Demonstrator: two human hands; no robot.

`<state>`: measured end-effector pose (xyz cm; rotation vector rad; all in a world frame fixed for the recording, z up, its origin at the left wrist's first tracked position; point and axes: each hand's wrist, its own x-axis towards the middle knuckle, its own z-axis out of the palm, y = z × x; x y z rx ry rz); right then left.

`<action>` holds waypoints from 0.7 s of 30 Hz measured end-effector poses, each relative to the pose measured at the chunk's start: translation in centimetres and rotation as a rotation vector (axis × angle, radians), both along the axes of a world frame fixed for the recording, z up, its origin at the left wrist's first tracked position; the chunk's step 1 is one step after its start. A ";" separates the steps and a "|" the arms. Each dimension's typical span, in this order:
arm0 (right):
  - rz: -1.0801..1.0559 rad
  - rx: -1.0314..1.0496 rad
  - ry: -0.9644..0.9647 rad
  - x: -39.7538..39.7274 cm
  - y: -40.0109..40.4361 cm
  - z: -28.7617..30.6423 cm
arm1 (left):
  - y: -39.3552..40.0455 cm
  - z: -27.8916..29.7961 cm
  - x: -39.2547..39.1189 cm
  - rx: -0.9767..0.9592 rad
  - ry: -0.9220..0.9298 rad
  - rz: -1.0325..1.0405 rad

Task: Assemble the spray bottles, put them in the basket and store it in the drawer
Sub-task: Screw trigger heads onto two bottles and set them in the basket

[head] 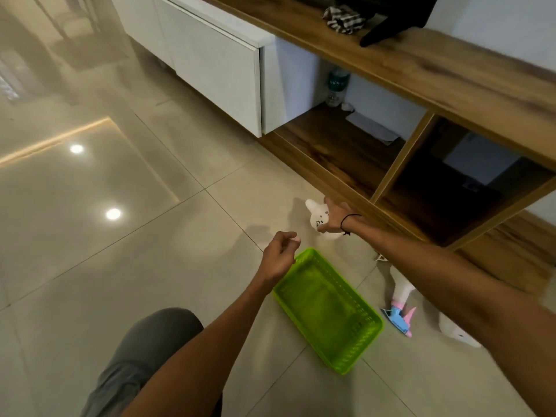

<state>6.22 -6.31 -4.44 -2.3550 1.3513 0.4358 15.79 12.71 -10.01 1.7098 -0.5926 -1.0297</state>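
Just right of the frame's centre, the right hand (334, 219) curls its grip round a white bottle (317, 218) on the floor, beyond the empty green basket (328, 308). The left hand (278, 255) hovers loosely curled, holding nothing. The bottle looks light, smooth plastic — likely slippery, best taken round its body.

white cat-faced bottle (316, 216) upright on floor tiles beyond the basket, green slotted plastic basket (328, 308) empty on floor, pink-and-blue spray head (398, 319) lying just right of it
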 end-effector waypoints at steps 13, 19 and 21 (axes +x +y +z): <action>-0.078 0.253 -0.554 -6.0 7.2 -1.8 | -3.5 0.9 -1.7 -0.001 0.453 -0.013; 0.007 0.307 -0.614 -9.6 2.6 -2.0 | -3.7 -0.3 -1.3 0.018 0.389 -0.062; -0.062 0.178 -0.538 -10.1 0.8 -2.7 | -3.9 -0.6 -1.5 0.023 0.368 -0.104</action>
